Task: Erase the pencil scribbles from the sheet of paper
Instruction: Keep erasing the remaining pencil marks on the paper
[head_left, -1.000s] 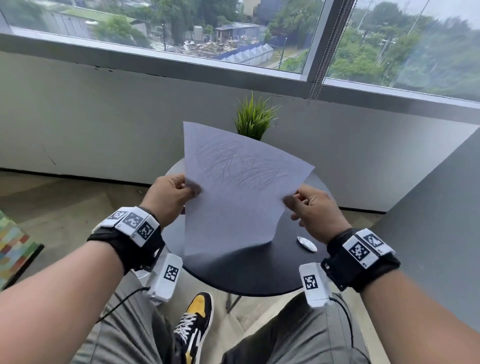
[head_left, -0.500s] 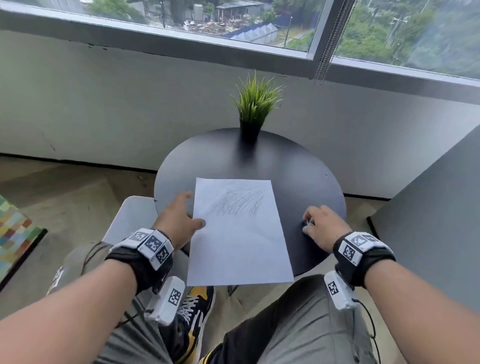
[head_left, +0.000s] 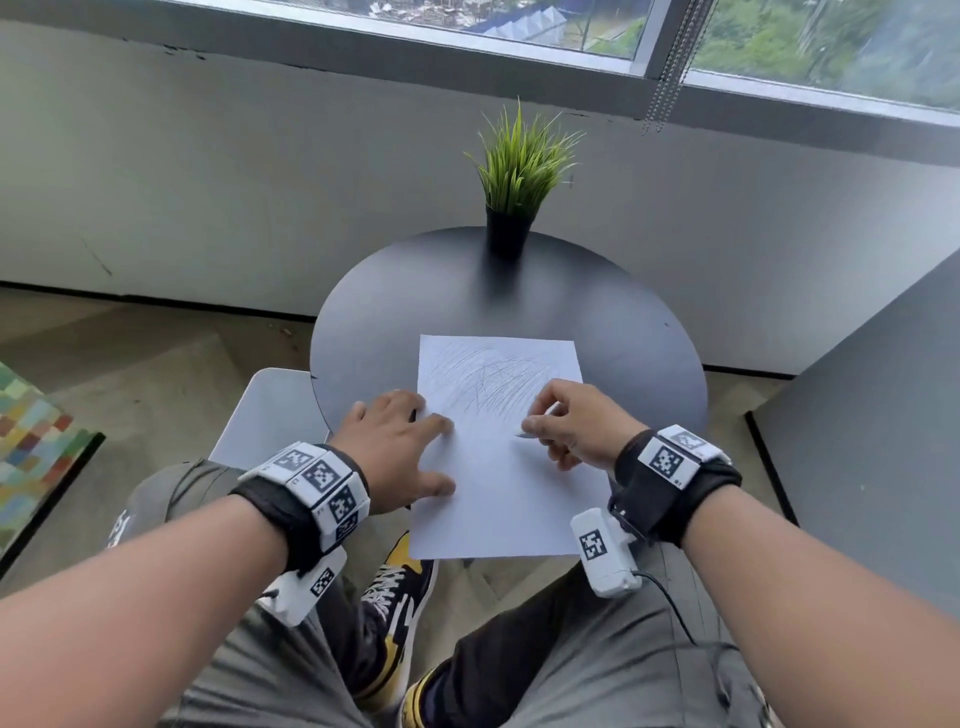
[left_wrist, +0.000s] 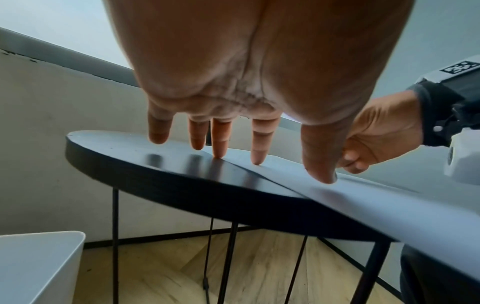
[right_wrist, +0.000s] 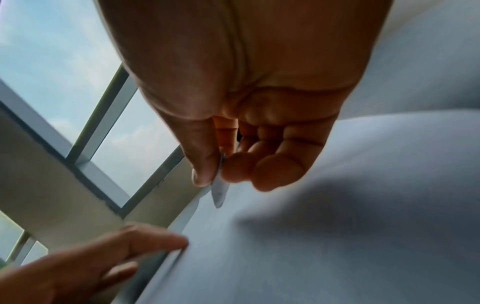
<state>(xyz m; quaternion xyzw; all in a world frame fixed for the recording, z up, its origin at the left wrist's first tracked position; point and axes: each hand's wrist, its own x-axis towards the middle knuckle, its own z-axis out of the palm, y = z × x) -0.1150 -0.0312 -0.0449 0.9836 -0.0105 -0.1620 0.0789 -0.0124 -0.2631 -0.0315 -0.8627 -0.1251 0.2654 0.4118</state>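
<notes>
A white sheet of paper (head_left: 498, 457) lies flat on the round black table (head_left: 395, 312), its near end hanging past the table's front edge. Grey pencil scribbles (head_left: 488, 379) cover its far half. My left hand (head_left: 400, 441) lies spread on the sheet's left edge, straight fingers (left_wrist: 257, 148) pressing down on paper and table. My right hand (head_left: 576, 431) sits over the sheet's right side and pinches a thin white eraser (right_wrist: 219, 193) between thumb and fingers. The eraser (head_left: 527, 434) points down at the paper, just below the scribbles.
A small potted grass plant (head_left: 517, 176) stands at the table's far edge. A white chair seat (head_left: 270, 415) sits left of the table, a grey panel (head_left: 857, 426) to the right. My knees and a yellow-black shoe (head_left: 395, 597) are below the table's front edge.
One second ago both hands held the sheet up in the air. The sheet was laid on the table; my right hand picked the eraser up off the table and brought it over the paper.
</notes>
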